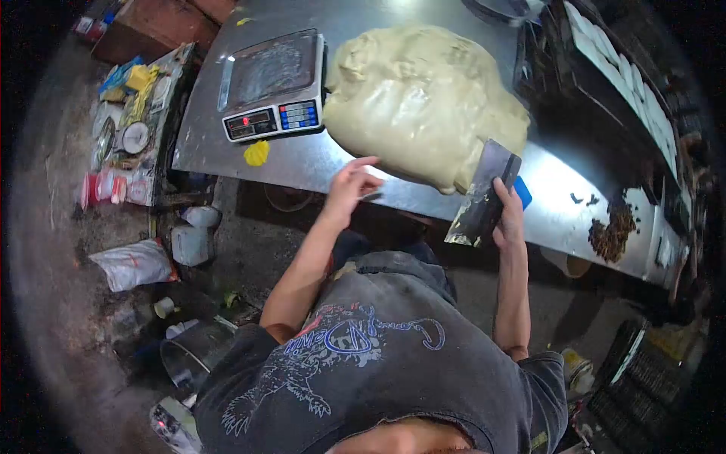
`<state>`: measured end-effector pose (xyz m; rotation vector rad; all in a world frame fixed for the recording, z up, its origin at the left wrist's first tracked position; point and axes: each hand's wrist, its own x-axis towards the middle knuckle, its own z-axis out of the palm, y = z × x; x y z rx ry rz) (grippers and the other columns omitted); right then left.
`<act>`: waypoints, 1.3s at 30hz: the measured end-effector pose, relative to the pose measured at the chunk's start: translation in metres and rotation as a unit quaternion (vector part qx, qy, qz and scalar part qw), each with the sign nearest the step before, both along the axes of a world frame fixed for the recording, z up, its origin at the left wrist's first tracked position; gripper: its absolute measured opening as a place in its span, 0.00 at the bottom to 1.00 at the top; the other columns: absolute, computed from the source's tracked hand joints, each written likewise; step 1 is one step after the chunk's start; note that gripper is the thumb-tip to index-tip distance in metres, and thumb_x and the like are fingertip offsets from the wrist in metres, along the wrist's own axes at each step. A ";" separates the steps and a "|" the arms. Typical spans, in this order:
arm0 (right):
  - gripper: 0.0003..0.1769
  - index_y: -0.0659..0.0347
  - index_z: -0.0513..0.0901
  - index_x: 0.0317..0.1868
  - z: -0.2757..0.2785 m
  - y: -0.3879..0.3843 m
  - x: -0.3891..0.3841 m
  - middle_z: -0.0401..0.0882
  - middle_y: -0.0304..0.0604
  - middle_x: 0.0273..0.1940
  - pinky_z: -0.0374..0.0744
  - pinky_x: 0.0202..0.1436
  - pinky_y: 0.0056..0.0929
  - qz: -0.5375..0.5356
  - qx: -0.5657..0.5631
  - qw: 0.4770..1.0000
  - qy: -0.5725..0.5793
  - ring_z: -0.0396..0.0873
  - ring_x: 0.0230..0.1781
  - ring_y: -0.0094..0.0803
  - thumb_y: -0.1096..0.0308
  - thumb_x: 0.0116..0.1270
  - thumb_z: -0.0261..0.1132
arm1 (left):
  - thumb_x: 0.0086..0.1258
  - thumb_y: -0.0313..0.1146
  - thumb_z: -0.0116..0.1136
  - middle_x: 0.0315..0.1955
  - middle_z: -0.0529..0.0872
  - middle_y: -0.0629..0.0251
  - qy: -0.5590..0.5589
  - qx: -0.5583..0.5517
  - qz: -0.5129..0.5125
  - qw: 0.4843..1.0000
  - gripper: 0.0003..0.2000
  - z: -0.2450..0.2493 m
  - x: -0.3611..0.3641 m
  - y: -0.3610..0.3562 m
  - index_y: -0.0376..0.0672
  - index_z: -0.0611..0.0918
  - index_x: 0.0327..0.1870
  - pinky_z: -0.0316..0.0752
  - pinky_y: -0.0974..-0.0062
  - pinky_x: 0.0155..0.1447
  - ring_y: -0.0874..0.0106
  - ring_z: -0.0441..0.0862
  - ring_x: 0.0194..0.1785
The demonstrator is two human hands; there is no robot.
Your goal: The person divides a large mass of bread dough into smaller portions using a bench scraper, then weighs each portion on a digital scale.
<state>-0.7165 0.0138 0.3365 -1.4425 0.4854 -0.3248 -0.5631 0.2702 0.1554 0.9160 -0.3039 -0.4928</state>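
Observation:
A large mound of pale, smooth dough (pixel 423 106) lies on the metal table (pixel 287 163), its front edge close to the table's edge. My right hand (pixel 510 216) is closed on a dough scraper (pixel 482 200), a wide flat metal blade with bits of dough along its lower end. The blade is tilted and overlaps the dough's right front corner in this view. Something blue (pixel 522 193) shows just behind my right fingers. In front of the dough, at the table's edge, my left hand (pixel 350 193) has its fingers loosely bent and apart, with nothing in them.
A digital scale (pixel 280 117) stands left of the dough, with a yellow scrap (pixel 257 153) before it. Brown crumbs (pixel 614 233) lie at the table's right. Dark racks with white pieces (pixel 628 76) border the right side. A cluttered side table (pixel 151 151) stands left.

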 end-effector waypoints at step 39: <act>0.22 0.65 0.82 0.57 -0.154 0.122 0.330 0.87 0.48 0.51 0.83 0.62 0.42 0.036 0.356 0.933 0.044 0.86 0.51 0.40 0.53 0.77 0.63 | 0.80 0.49 0.49 0.46 0.85 0.61 0.198 0.242 0.309 0.898 0.22 -0.112 0.284 0.203 0.36 0.82 0.56 0.76 0.65 0.55 0.69 0.81 0.51</act>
